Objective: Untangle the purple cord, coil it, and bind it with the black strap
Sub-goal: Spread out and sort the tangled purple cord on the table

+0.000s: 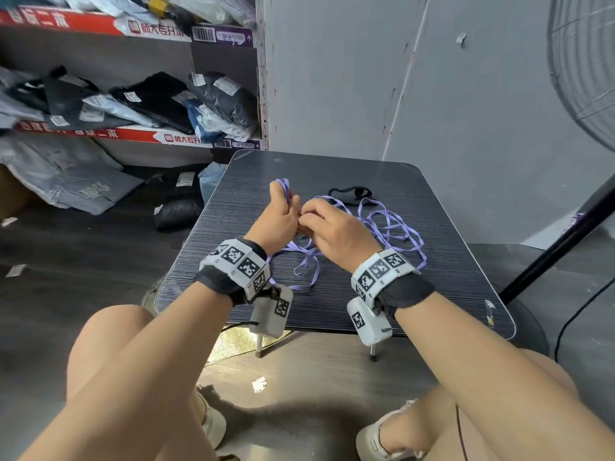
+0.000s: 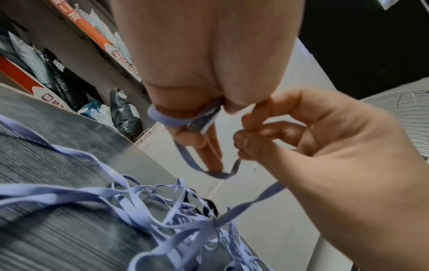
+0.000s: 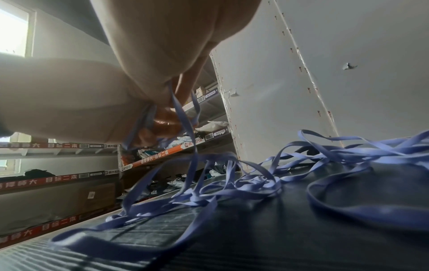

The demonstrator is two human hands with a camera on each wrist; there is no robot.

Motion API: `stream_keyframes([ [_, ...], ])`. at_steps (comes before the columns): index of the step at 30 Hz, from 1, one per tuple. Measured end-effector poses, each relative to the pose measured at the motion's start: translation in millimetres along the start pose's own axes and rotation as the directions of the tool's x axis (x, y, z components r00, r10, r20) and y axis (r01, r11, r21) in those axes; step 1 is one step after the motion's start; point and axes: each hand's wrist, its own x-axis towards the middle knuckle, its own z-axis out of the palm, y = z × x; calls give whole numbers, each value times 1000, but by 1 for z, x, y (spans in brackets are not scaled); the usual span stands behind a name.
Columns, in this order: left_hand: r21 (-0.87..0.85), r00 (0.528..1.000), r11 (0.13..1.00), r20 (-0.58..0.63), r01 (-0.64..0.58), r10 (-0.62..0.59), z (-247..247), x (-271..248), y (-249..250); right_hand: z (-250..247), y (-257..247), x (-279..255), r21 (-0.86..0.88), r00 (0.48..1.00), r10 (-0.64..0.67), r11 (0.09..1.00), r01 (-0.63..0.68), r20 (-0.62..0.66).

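Observation:
The flat purple cord [image 1: 387, 227] lies in a loose tangle on the dark striped table [image 1: 332, 301]; the same tangle fills the left wrist view [image 2: 144, 207] and the right wrist view [image 3: 255, 183]. My left hand [image 1: 281, 212] is raised over the table with turns of cord wound round its fingers [image 2: 195, 135]. Close beside it, my right hand [image 1: 327, 226] pinches a strand with curled fingers [image 2: 250, 144]; that strand runs down to the tangle. The black strap [image 1: 354, 194] lies on the table beyond the hands, partly under cord loops.
Shelves [image 1: 133, 128] with bagged parcels stand at the left, with more bags on the floor [image 1: 76, 184]. A grey partition wall [image 1: 366, 78] rises behind the table. A standing fan [image 1: 589, 71] and its black pole [image 1: 559, 247] are at the right.

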Motion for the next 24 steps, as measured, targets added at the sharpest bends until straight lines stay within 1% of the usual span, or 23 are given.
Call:
stream_keyframes([
  [2, 47, 998, 999, 61, 9, -12, 0, 0, 0, -2, -1, 0, 31, 1000, -7, 999, 8, -23],
  [4, 144, 995, 989, 81, 44, -56, 0, 0, 2, -3, -1, 0, 37, 999, -13, 999, 14, -35],
  [5, 144, 995, 988, 75, 49, -60, 0, 1, 1, -3, -1, 0, 36, 999, -8, 999, 9, -39],
  [7, 73, 994, 997, 108, 21, -28, 1, 1, 0, -3, -1, -1, 46, 998, 20, 999, -16, -67],
  [9, 47, 990, 999, 141, 24, -31, 1, 1, 0, -3, 0, -2, 64, 995, 39, 997, -33, -97],
  [11, 69, 985, 997, 167, 39, -50, 1, 0, 1, -3, 0, -4, 69, 994, 43, 997, -36, -101],
  [15, 73, 989, 996, 139, 48, -58, 1, -1, 2, -1, -1, -4, 85, 993, 60, 995, -51, -98],
  [16, 75, 987, 996, 149, 56, -66, 0, -2, 4, -1, -1, -4, 89, 993, 60, 995, -51, -101],
  [18, 110, 980, 991, 178, 73, -91, -1, -2, 6, -3, 0, -4, 102, 992, 65, 993, -54, -109],
  [22, 245, 960, 961, 212, 131, -185, -1, -4, 4, -5, -1, -2, 113, 988, 85, 991, -71, -125],
  [24, 247, 962, 964, 222, 102, -159, 0, -5, 4, -6, -3, -2, 144, 983, 121, 984, -101, -139],
])
